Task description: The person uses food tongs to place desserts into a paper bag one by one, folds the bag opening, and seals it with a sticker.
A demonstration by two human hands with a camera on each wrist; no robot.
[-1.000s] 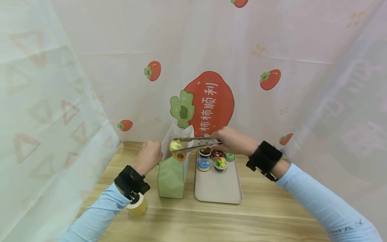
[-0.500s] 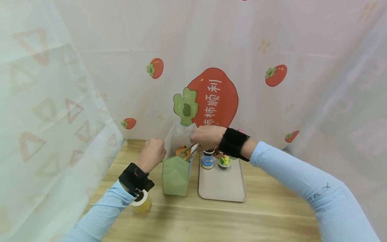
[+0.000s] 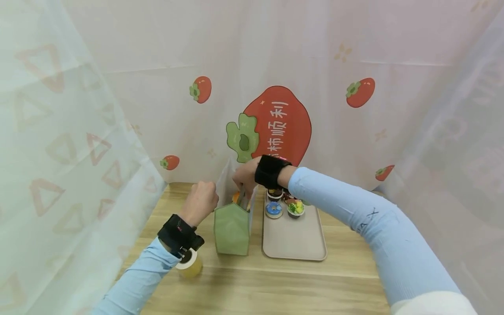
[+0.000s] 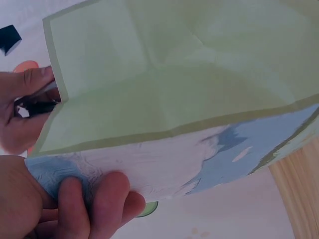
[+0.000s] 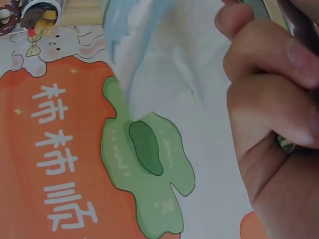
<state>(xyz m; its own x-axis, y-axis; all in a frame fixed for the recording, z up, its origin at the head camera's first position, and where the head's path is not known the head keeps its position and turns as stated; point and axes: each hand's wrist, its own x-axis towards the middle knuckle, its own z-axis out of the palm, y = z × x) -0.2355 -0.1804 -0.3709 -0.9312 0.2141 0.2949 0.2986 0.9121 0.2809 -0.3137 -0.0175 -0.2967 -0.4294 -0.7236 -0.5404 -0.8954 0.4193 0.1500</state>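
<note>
A green paper bag [image 3: 231,229] stands upright with its mouth spread and its tall white inner back wall raised. My left hand [image 3: 201,202] pinches the bag's left top edge; the left wrist view shows curled fingers [image 4: 108,199] gripping the paper. My right hand [image 3: 246,173] is over the bag's mouth and grips metal tongs [image 3: 243,200], whose tips point down inside, hidden behind the front panel. An orange-topped donut [image 3: 236,197] peeks out beside the tongs. In the right wrist view, my right fingers [image 5: 269,55] curl round the tongs' handle.
Right of the bag lies a beige tray [image 3: 293,240] bearing a blue donut [image 3: 274,210], a cup with green and yellow topping [image 3: 295,208], a chocolate-topped cup [image 3: 274,194] and other toy sweets. A yellowish tape roll [image 3: 189,264] stands near my left wrist. A printed curtain hangs behind.
My right hand has moved left and down to the bag, lowering the tongs into it. The yellow-topped treat held in the tongs is now out of sight. My left hand keeps its grip.
</note>
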